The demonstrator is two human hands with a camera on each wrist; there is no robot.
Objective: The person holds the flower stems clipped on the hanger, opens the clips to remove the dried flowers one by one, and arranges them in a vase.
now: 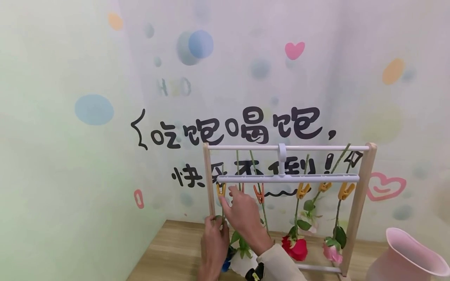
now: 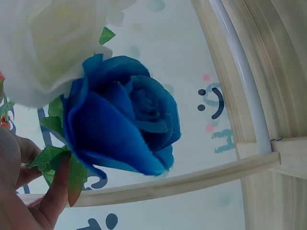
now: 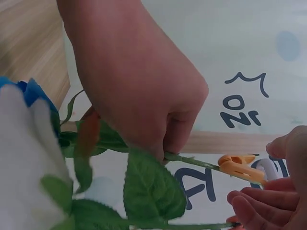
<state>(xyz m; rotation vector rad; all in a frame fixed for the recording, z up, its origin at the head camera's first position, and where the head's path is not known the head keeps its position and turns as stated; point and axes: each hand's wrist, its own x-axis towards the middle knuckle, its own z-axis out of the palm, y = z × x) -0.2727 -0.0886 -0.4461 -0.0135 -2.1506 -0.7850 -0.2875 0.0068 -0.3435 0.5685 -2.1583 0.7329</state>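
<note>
The blue rose (image 2: pixel 124 115) is seen at the lower centre of the head view, its stem pinched by the left hand (image 1: pixel 214 242) and met above by a yellow clip (image 1: pixel 220 189). The right hand (image 1: pixel 243 212) is held loosely spread nearby; whether the clip is touched cannot be told. Stem-clipping or unclipping seems in hand; steady stem support is called for beneath the white hanger (image 1: pixel 253 179).

Right wrist view: blue rose (image 3: pixel 34 93) mostly behind white rose (image 3: pixel 23 143).
</note>
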